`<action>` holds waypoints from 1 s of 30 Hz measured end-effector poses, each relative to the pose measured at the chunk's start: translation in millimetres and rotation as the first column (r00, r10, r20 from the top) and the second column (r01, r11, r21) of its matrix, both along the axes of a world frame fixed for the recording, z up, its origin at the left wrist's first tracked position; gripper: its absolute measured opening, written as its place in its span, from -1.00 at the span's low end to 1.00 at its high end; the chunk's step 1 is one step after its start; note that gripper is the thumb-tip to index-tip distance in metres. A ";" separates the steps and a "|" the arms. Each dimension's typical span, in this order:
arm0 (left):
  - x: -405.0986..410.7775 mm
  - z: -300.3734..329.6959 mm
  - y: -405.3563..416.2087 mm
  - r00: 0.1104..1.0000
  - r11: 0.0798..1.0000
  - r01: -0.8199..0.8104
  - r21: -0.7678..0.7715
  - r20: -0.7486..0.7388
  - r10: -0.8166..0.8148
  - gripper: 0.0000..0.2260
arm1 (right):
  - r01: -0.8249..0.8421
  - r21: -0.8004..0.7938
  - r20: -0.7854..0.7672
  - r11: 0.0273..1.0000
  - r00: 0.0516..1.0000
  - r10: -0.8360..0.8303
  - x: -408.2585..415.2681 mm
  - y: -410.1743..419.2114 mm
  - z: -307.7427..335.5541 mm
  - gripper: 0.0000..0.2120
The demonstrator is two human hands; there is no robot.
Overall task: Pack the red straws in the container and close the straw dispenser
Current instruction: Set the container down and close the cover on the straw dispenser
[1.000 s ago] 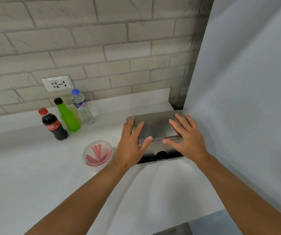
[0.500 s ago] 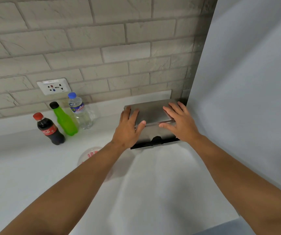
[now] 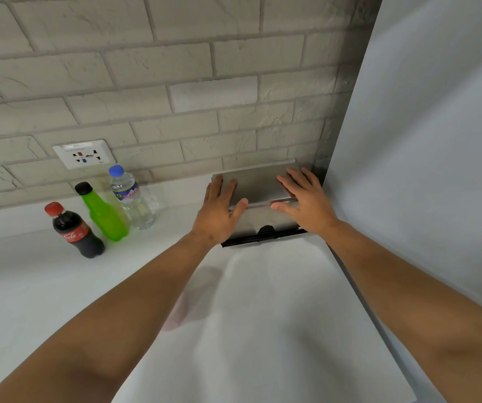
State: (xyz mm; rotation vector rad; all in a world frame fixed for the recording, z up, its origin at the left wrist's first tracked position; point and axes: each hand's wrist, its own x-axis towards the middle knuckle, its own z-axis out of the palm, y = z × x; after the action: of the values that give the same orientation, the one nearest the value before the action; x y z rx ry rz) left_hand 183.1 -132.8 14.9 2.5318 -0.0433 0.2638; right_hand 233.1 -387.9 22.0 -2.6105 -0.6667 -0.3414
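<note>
Both hands lie flat, fingers spread, on the lid of the straw dispenser (image 3: 258, 189): left hand (image 3: 219, 212) on its left edge w/ thumb along the lid's front lip, right hand (image 3: 306, 200) on the right half, thumb pointing left. Neither grips anything; palms just press down. Lid looks shut. Dispenser is a brushed-metal box w/ black base strip and a dark notch at front centre, sitting at the back right of the white bench (image 3: 263, 301), tight against the grey side panel (image 3: 423, 141). No straws visible; left forearm covers the bench area nr the dispenser. Well to the left stand 3 plastic bottles in a row: cola bottle (image 3: 75, 231), green bottle (image 3: 103, 213), clear water bottle (image 3: 130, 197). Behind: rough pale brick wall (image 3: 176, 82) w/ white socket plate (image 3: 84, 154).
</note>
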 end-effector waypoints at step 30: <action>17.9 11.8 2.9 0.996 0.997 0.053 0.051 -0.080 -0.048 -0.43 | 0.022 -0.209 -0.072 0.978 0.997 -0.038 26.2 1.7 9.8 -0.25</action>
State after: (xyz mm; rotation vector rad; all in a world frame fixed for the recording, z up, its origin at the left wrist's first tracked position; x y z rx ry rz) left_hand 201.0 -129.9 26.7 2.5877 -0.0844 0.1440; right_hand 259.3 -386.2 31.8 -2.8183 -0.6695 -0.1891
